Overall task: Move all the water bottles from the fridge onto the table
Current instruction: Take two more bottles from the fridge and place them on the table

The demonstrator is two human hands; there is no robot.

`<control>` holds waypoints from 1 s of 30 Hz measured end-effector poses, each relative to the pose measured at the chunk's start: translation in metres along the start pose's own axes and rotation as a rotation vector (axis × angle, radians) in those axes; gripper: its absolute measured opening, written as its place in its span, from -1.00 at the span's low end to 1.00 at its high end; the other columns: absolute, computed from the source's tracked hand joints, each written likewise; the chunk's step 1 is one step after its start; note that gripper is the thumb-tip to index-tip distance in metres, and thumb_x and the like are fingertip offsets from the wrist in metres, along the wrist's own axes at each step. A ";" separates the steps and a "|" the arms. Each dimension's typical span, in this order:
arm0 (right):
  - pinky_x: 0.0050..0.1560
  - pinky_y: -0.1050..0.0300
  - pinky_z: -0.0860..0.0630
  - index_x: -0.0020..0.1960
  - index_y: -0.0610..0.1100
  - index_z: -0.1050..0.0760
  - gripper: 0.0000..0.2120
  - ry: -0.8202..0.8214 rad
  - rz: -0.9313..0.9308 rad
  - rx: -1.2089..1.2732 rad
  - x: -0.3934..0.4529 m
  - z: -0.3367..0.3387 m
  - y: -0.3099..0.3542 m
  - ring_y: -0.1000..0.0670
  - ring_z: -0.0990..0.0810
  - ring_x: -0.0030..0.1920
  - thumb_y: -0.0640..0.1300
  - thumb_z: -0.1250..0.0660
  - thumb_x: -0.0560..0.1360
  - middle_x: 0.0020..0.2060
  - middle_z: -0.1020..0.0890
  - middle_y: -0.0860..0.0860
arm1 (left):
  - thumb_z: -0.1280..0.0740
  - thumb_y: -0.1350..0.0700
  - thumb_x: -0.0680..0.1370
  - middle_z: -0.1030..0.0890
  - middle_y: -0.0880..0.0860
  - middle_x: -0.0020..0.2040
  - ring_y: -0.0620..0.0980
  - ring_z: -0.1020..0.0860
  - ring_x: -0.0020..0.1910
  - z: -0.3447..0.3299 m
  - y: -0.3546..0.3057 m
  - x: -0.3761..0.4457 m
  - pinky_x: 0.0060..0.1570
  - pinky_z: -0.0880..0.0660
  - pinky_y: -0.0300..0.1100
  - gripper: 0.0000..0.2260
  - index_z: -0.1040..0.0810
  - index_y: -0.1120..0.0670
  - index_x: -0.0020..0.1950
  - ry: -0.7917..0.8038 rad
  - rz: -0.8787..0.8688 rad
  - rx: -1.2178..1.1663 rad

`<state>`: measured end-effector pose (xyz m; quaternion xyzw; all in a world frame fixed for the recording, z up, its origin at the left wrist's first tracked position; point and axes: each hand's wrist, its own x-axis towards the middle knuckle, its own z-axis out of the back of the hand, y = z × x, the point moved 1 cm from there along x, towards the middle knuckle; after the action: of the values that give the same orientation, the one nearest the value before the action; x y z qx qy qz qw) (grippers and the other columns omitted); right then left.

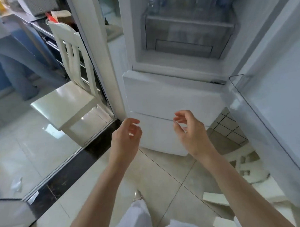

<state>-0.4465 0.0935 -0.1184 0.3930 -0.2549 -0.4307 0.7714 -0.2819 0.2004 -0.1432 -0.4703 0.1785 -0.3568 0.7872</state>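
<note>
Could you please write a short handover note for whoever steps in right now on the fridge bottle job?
Left hand: empty, fingers loosely curled, held in front of the lower fridge drawers.
Right hand: empty, open, beside the left at the same height.
Water bottles: standing in a row on the shelf above the clear crisper drawer, at the top edge of the view; only their lower parts show, so the count is unclear.
Fridge door: open, to the right.
Done: door opened; no moved bottle is in view, and the table is out of view.
Left: reach up, take the bottles out, carry them to the table.
</note>
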 end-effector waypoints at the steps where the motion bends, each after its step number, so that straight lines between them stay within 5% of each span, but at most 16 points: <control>1: 0.22 0.00 -0.51 0.21 -0.04 -0.41 -0.76 -0.019 -0.010 0.010 0.015 -0.003 0.007 0.07 -0.54 0.13 -0.11 -0.28 0.55 0.04 -0.58 0.07 | -0.32 0.20 0.54 -0.65 -0.04 -0.16 -0.13 -0.61 -0.13 0.004 0.000 0.021 -0.16 -0.49 -0.40 -0.88 -0.57 0.03 0.03 0.025 -0.019 0.009; 4: 0.24 0.03 -0.50 0.22 -0.03 -0.40 -0.76 -0.076 -0.022 0.029 0.057 -0.006 0.028 0.09 -0.53 0.14 -0.10 -0.27 0.56 0.06 -0.56 0.07 | -0.31 0.17 0.53 -0.63 -0.08 -0.18 -0.10 -0.61 -0.13 0.010 -0.006 0.086 -0.10 -0.54 -0.17 -0.86 -0.56 0.01 0.06 0.101 -0.087 0.034; 9: 0.20 0.04 -0.51 0.24 -0.07 -0.40 -0.74 -0.215 -0.016 0.016 0.132 0.008 0.049 0.07 -0.53 0.13 -0.09 -0.27 0.56 0.08 -0.57 0.05 | -0.30 0.19 0.54 -0.57 -0.14 -0.13 -0.14 -0.57 -0.12 -0.001 -0.042 0.170 -0.09 -0.50 -0.25 -0.82 -0.51 0.04 0.13 0.211 -0.226 0.082; 13: 0.07 0.28 -0.46 0.22 -0.13 -0.44 -0.75 -0.345 0.007 0.005 0.191 0.027 0.058 0.07 -0.56 0.06 -0.12 -0.30 0.55 0.03 -0.59 0.05 | -0.31 0.16 0.56 -0.57 -0.08 -0.01 -0.09 -0.55 -0.06 -0.022 -0.072 0.235 -0.02 -0.51 -0.18 -0.79 -0.48 0.05 0.20 0.230 -0.320 0.104; 18: 0.05 0.25 -0.47 0.16 -0.18 -0.48 -0.78 -0.443 0.028 0.031 0.273 0.048 0.062 0.08 -0.57 -0.05 -0.17 -0.32 0.53 -0.09 -0.58 0.08 | -0.34 0.17 0.53 -0.52 0.00 0.12 0.05 -0.54 0.08 -0.052 -0.105 0.308 0.09 -0.51 -0.05 -0.73 -0.45 0.10 0.22 0.150 -0.354 0.032; 21: 0.01 0.28 -0.50 0.16 -0.16 -0.47 -0.80 -0.444 0.067 0.074 0.324 0.064 0.062 0.10 -0.58 -0.06 -0.17 -0.31 0.54 -0.14 -0.55 0.18 | -0.34 0.17 0.51 -0.54 0.09 0.22 0.13 -0.53 0.16 -0.069 -0.126 0.354 0.07 -0.44 -0.15 -0.63 -0.42 0.10 0.31 0.040 -0.361 0.038; 28: -0.04 0.25 -0.47 0.15 -0.27 -0.46 -0.77 -0.494 0.113 0.054 0.438 0.092 0.061 -0.02 -0.58 -0.03 -0.25 -0.31 0.51 -0.07 -0.58 -0.05 | -0.38 0.20 0.48 -0.38 0.15 0.37 0.09 -0.42 0.31 -0.111 -0.170 0.443 0.22 -0.35 -0.26 -0.45 -0.30 0.16 0.43 -0.088 -0.307 -0.123; 30: -0.04 0.26 -0.45 0.15 -0.26 -0.44 -0.75 -0.521 0.085 0.072 0.462 0.101 0.056 -0.04 -0.57 0.01 -0.21 -0.32 0.50 -0.01 -0.58 -0.08 | -0.37 0.14 0.42 -0.40 0.17 0.33 0.12 -0.45 0.26 -0.118 -0.176 0.463 0.26 -0.41 -0.11 -0.44 -0.32 0.16 0.40 -0.126 -0.296 -0.177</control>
<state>-0.2640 -0.3272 0.0101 0.2848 -0.4763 -0.4752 0.6828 -0.1085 -0.2627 -0.0229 -0.5804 0.0885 -0.4213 0.6912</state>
